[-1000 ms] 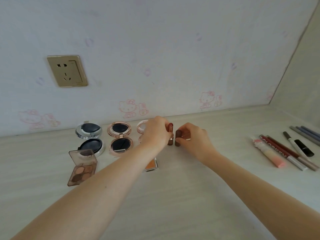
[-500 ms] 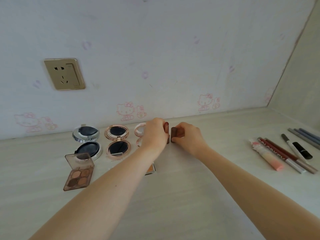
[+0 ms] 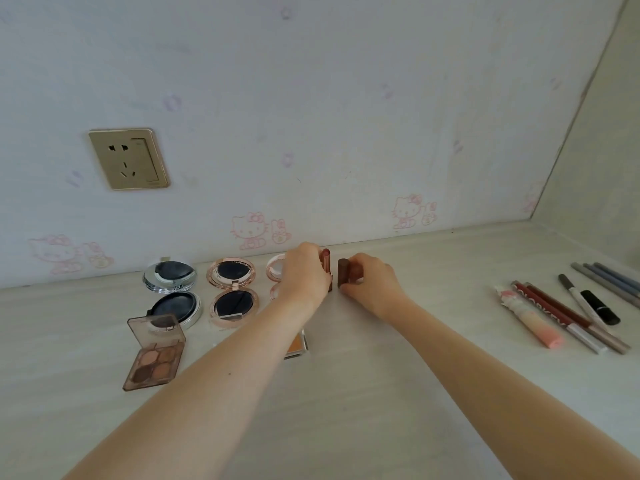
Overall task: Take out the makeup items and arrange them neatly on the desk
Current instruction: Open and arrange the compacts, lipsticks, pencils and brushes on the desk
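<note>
Left hand grips a rose-gold lipstick, right hand a brown lipstick — both upright, side by side on the counter

On my feed the wall is pale bluish-white, printed with faint pink cartoon cats and lilac marks; its socket plate is gold. The desk is a light, whitish wood grain. I see a silver compact and a rose-gold compact, both with dark pans, and a translucent brown eyeshadow palette with tan and brown shades. One lipstick is coppery red, the other lipstick dark brown. A tube fades cream to pink.
</note>
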